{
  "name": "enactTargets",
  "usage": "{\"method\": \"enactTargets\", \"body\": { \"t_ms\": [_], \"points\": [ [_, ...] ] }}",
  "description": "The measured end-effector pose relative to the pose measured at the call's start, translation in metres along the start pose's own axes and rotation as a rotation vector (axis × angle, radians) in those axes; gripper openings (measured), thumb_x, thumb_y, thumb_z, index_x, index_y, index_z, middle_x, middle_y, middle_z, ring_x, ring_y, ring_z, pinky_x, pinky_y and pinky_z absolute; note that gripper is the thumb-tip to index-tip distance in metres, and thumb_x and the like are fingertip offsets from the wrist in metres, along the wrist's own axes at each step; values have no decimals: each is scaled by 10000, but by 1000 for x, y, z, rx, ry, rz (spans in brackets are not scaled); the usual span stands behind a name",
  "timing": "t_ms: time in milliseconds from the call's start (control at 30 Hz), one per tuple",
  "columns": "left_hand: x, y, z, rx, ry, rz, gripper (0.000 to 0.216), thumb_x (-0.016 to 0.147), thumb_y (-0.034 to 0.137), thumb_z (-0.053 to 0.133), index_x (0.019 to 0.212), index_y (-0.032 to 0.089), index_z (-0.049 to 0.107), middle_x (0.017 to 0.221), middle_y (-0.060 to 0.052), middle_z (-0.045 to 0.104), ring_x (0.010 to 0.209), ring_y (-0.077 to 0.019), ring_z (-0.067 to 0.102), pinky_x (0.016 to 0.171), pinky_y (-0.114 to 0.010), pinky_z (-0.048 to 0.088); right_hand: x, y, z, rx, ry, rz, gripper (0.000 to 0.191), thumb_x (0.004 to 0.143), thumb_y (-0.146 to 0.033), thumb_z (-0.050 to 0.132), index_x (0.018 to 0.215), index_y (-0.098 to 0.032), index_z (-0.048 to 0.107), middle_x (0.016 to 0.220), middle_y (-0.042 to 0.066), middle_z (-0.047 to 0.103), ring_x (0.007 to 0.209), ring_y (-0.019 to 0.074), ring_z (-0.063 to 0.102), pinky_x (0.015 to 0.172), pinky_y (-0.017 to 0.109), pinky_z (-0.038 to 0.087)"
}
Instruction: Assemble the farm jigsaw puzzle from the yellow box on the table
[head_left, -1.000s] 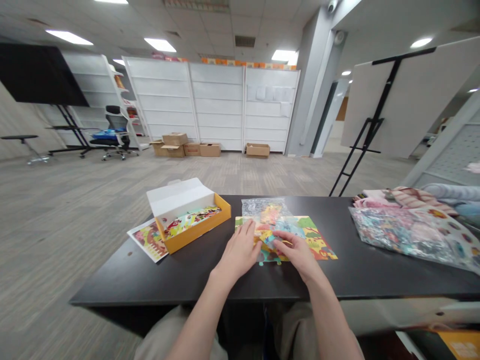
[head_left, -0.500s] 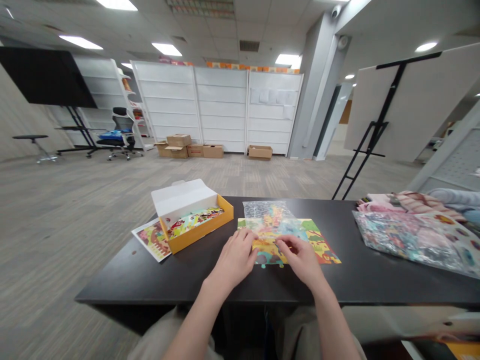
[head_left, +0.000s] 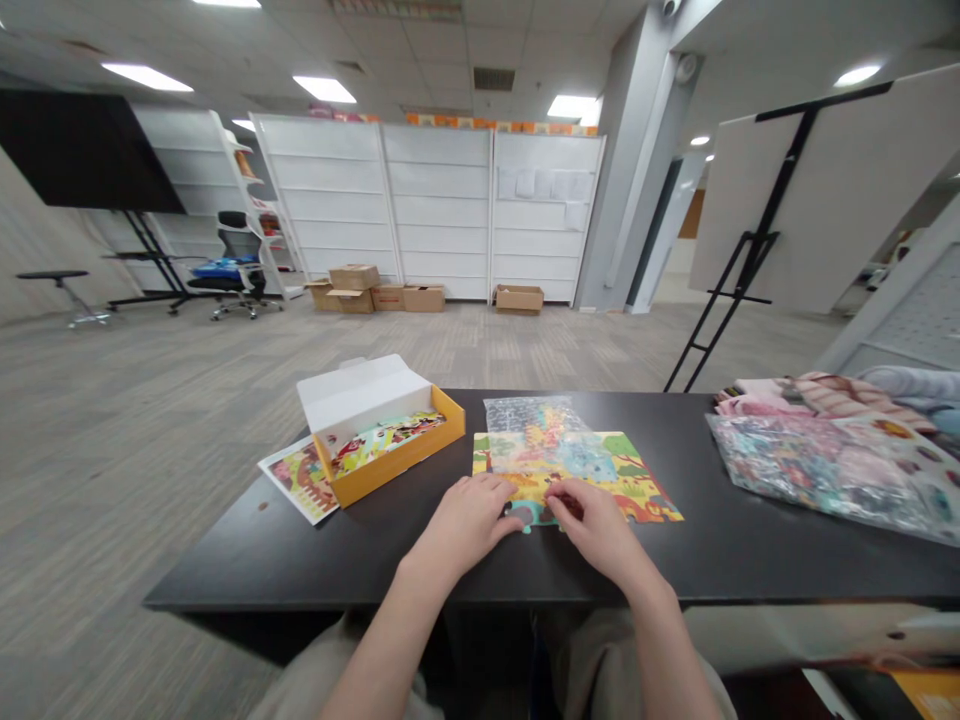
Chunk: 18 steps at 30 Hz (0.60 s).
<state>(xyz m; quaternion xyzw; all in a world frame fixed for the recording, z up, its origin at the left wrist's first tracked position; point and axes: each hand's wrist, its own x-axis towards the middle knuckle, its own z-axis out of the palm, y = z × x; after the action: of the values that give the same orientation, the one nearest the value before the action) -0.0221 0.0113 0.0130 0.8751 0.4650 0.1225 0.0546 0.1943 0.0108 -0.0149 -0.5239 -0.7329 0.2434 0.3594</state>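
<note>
A colourful jigsaw puzzle (head_left: 630, 475) with animals and trees lies flat on the black table, joined into a sheet with knobbed near edges. Over its left near part rests my left hand (head_left: 474, 515), palm down, fingers stretched and thumb held apart. My right hand (head_left: 589, 515) is at the middle of the puzzle's near side, thumb and forefinger pinched together. Whatever lies between those fingertips is too small and covered to name. A clear plastic bag (head_left: 517, 415) with printed marks and coloured contents overlaps the puzzle's far side.
Left on the table (head_left: 352, 560) stands an open yellow box (head_left: 405, 468) holding colourful pieces, beside a printed picture card (head_left: 306, 485). To the right lie a shiny plastic bag (head_left: 810, 475) and folded cloths (head_left: 847, 395). A black easel stand (head_left: 750, 260) rises beyond the table.
My left hand has slid a little toward me, and its thumb has spread from the fingers. The right hand has shifted slightly left and nearer, still pinched. The view has moved slightly.
</note>
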Motion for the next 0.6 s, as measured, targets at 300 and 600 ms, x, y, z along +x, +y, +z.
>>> {"method": "enactTargets", "body": {
  "t_ms": [300,600],
  "points": [
    [-5,8,9,90,16,11,221,1023,300,488,1191,191,582,1170,-103,701,1077,-273,668,897,-396,523,1,4,3,124,6,47,183,915,-351,562,902,-205,671,844,54,716,747,205,671,684,325,526],
    [-7,2,5,2,23,-1,402,981,390,577,1333,205,523,1236,-118,691,1161,-283,648,954,-411,518,0,4,5,96,-6,45,188,905,-357,595,951,-198,684,813,45,707,713,193,647,644,310,507]
  ]
}}
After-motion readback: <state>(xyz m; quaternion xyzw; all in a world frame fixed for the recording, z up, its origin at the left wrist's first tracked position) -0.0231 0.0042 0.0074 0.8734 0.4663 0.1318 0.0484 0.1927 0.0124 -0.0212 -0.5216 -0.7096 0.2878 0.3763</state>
